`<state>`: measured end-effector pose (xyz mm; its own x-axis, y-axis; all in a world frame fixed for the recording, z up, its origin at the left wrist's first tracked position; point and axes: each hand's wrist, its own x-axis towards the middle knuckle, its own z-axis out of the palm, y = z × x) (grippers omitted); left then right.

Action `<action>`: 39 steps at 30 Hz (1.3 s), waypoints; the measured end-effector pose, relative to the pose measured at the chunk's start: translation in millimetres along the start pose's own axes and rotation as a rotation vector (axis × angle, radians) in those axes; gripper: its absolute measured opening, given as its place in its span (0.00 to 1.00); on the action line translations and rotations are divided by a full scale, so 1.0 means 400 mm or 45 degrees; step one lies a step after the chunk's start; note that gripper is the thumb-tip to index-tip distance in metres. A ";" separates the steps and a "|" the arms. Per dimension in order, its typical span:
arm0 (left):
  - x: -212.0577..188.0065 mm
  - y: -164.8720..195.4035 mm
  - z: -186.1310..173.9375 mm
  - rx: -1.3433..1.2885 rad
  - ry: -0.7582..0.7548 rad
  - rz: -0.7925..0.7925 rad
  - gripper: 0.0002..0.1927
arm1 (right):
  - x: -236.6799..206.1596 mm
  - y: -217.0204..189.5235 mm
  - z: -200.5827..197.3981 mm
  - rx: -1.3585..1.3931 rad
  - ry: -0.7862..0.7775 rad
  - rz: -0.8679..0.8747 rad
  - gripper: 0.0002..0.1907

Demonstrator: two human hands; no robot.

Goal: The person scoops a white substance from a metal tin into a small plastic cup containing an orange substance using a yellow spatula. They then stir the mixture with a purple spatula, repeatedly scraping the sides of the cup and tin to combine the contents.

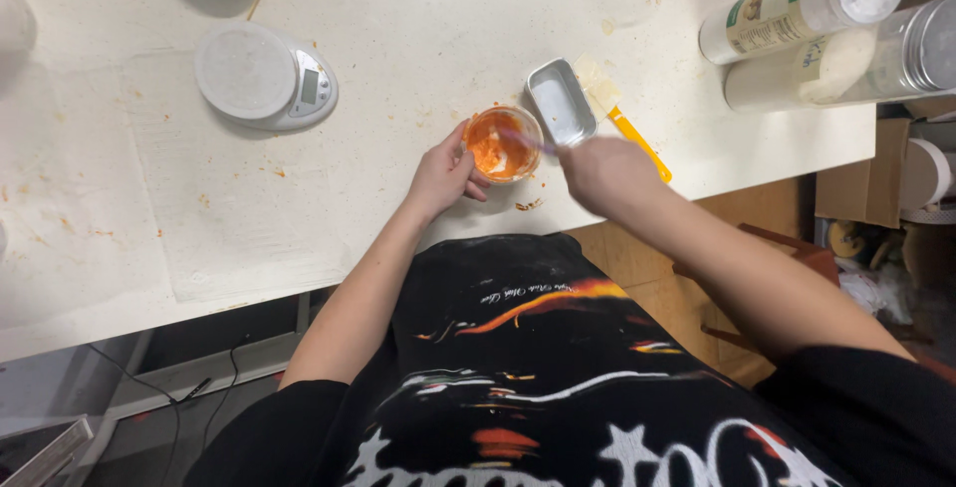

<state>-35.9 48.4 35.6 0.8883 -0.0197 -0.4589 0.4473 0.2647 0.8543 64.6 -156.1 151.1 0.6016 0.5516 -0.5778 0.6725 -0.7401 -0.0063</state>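
Left hand (pixel 445 173) steadies orange-smeared cup (pixel 502 143); right hand (pixel 604 170) seemingly stirs

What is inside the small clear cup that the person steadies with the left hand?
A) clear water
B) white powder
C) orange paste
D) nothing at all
C: the small clear cup, steadied by the left hand on the white table, is smeared with orange paste, which the right hand stirs with a thin stick.
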 end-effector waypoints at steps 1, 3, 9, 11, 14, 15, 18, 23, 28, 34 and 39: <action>0.002 0.000 0.003 0.001 0.015 0.000 0.33 | 0.004 -0.009 0.014 0.029 -0.100 0.036 0.14; -0.007 -0.005 0.011 -0.007 0.020 -0.011 0.32 | 0.005 -0.007 0.032 0.210 -0.087 -0.037 0.13; -0.012 -0.004 0.001 -0.046 -0.052 -0.021 0.31 | 0.024 0.000 0.027 0.478 0.127 0.058 0.14; -0.011 -0.003 -0.004 -0.055 -0.050 -0.028 0.31 | 0.010 0.016 0.009 0.350 0.102 0.114 0.13; -0.014 -0.004 -0.007 -0.107 -0.033 -0.071 0.31 | 0.002 0.014 0.004 0.291 0.061 0.077 0.13; -0.015 -0.004 -0.008 -0.113 -0.031 -0.070 0.31 | 0.000 0.012 0.006 0.352 0.078 0.006 0.13; -0.016 -0.003 -0.003 -0.117 -0.046 -0.059 0.30 | 0.022 0.003 0.017 0.349 0.125 0.048 0.14; -0.017 0.003 -0.001 -0.138 -0.019 -0.065 0.30 | 0.037 0.002 0.024 0.238 0.054 0.100 0.14; -0.017 0.008 0.004 -0.117 -0.034 -0.087 0.30 | 0.038 -0.002 0.024 0.344 0.161 0.108 0.13; -0.019 0.007 0.001 -0.154 -0.014 -0.079 0.30 | 0.029 -0.005 0.036 0.373 0.129 0.002 0.13; -0.017 0.005 0.006 -0.128 -0.016 -0.066 0.33 | 0.013 -0.015 0.026 0.239 0.067 0.143 0.13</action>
<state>-40.7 46.8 40.8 0.8655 -0.0477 -0.4986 0.4808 0.3583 0.8003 59.2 -152.6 139.6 0.6935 0.4771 -0.5398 0.5105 -0.8541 -0.0991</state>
